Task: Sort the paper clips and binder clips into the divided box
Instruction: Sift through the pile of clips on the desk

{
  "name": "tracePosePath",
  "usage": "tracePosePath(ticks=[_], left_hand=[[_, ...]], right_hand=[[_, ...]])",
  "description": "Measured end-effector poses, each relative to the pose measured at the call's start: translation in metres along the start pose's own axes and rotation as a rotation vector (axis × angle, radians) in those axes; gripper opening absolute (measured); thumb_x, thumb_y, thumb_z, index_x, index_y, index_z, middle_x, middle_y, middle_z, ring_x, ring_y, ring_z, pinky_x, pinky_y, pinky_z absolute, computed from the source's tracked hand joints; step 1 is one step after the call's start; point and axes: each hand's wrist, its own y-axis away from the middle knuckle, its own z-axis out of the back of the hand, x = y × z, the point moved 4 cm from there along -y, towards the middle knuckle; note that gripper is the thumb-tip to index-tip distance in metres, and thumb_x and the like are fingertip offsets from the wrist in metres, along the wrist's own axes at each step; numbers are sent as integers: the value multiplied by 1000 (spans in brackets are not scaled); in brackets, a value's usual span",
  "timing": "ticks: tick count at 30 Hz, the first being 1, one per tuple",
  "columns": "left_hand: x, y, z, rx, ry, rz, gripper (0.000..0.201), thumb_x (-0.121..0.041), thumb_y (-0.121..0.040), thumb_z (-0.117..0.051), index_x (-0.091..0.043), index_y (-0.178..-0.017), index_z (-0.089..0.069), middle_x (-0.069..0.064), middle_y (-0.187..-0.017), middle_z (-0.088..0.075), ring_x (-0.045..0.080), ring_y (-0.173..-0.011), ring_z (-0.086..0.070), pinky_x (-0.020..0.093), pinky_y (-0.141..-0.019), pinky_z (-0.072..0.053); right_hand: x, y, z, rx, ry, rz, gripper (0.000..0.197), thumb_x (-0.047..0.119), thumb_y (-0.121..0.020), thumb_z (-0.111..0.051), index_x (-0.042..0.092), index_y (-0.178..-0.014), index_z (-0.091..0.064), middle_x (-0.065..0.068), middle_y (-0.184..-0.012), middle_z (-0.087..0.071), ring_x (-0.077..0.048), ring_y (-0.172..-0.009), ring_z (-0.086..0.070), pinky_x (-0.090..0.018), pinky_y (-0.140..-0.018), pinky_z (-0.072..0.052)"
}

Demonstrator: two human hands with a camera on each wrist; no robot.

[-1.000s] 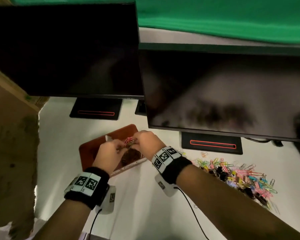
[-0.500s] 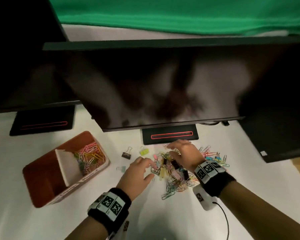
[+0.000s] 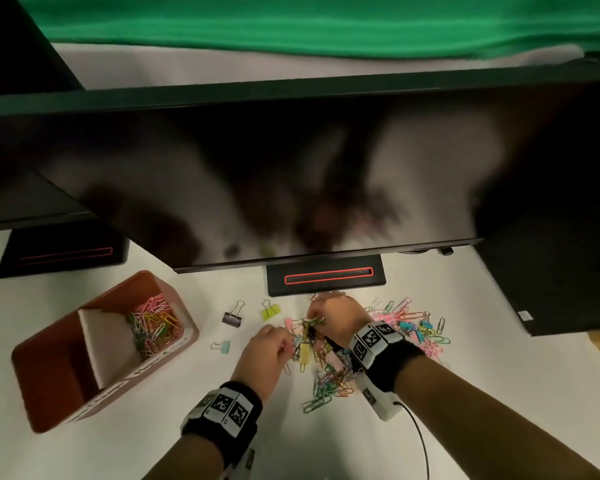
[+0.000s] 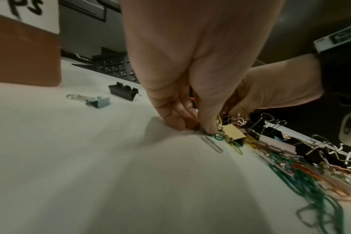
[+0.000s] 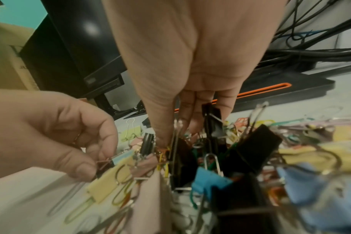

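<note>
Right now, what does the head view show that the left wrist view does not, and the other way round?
Only the head view shows inside the divided box: paper clips fill one compartment, and the lime binder clip lies apart. Only the left wrist view shows the left hand fingers pinching clips against the table, plus a keyboard. Both show the pile, the black binder clip and the right hand.

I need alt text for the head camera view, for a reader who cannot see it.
Two hands, the left hand and the right hand, pick at a heap of coloured clips on a white table. To the left stands a brown divided box with paper clips in one compartment; dark monitors fill the top.
</note>
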Motion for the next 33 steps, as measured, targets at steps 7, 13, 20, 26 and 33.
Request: tracePosePath(ticks=[7, 13, 20, 26, 33], left_hand=[[11, 17, 21, -72, 186, 37, 11, -20, -83, -66, -22, -78, -56, -6, -82, -57, 2, -75, -57, 12, -68, -46], [29, 30, 40, -215, 72, 97, 17, -12, -82, -66, -24, -89, -57, -4, -99, -53, 9, -87, -56, 24, -82, -48], [-3, 29, 10, -46, -67, -89, 40, -36, -78, -69, -26, -114, -55, -10, -106, -47, 7, -97, -48, 23, -85, -44], [-3, 18, 1, -106, -83, -17, 28, -26, -75, -72, -21, -100, -62, -5, -104, -49, 13, -91, -52, 31, -83, -51], [16, 30, 35, -238, -8, 72, 37, -22, -72, -76, -24, -105, -58, -4, -110, -51, 14, -97, -51, 33, -87, -48]], right_hand=[[-3, 4, -5, 34, -1, 9, 20, 29, -88, -56, 22, -104, -65, 0, -105, -68, -20, -100, -59, -32, -88, -49], [-1, 13, -4, 25, 20, 40, 19, 29, -89, -57, 19, -102, -66, -1, -108, -62, -20, -100, -54, -32, -88, -48], [-7, 23, 5, -27, -72, 43, 15, 26, -89, -56, 20, -100, -64, 2, -100, -69, -17, -96, -59, -31, -90, -46], [-6, 25, 13, -68, -122, 53, 18, 25, -89, -58, 22, -105, -64, 3, -104, -71, -15, -97, -63, -32, -93, -48], [-1, 24, 14, -72, -109, 63, 20, 24, -90, -56, 20, -107, -65, 1, -109, -66, -17, -98, -61, -33, -93, -47]])
